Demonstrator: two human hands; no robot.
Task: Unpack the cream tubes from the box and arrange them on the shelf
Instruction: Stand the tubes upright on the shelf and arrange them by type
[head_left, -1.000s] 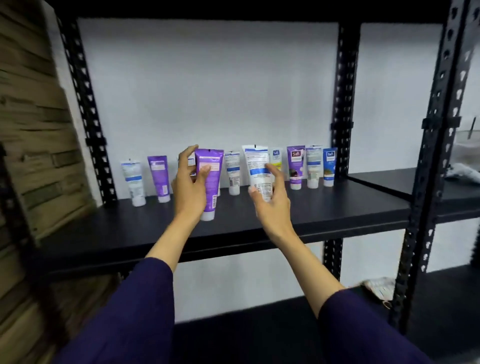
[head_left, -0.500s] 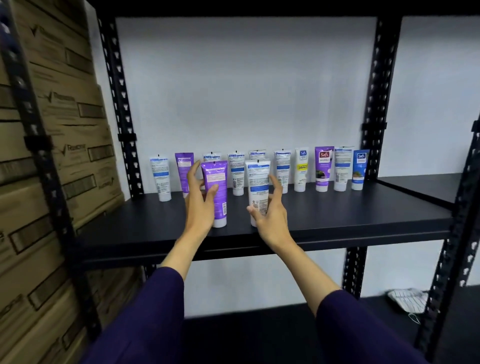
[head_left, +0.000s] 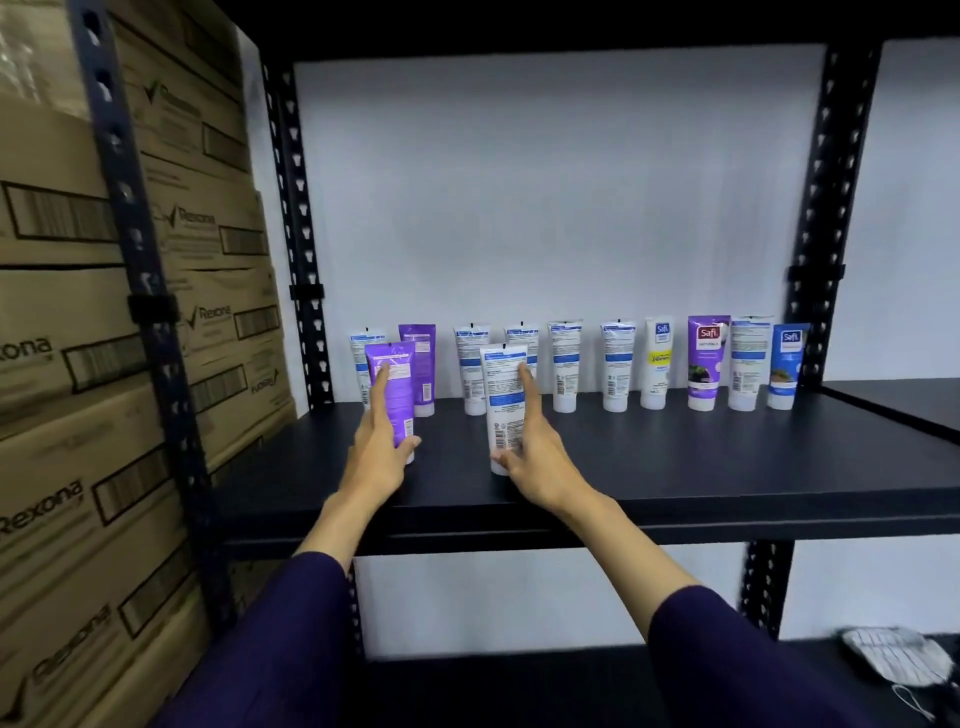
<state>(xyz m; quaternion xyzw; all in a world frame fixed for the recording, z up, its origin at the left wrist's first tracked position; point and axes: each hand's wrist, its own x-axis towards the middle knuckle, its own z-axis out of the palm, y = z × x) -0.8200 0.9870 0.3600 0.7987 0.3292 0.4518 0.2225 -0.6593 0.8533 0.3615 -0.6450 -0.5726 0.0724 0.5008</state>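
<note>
A purple cream tube (head_left: 396, 387) stands cap-down on the black shelf (head_left: 675, 467), in front of the back row. My left hand (head_left: 376, 460) holds it, forefinger up its front and thumb round its lower right side. A white cream tube with blue print (head_left: 501, 400) stands to its right. My right hand (head_left: 540, 462) holds that one, forefinger along its right edge and thumb at its base. Several more tubes (head_left: 615, 364), white, purple and blue, stand in a row against the white back wall.
Stacked cardboard cartons (head_left: 62, 364) fill the left side behind a black perforated post (head_left: 140, 312). Another shelf board (head_left: 904, 400) adjoins on the right. A white mask-like item (head_left: 893, 660) lies on the lower shelf at the right.
Both hands have come down and set the purple and the white tube on the shelf board in front of the row. The view has shifted, bringing the cartons closer at the left.
</note>
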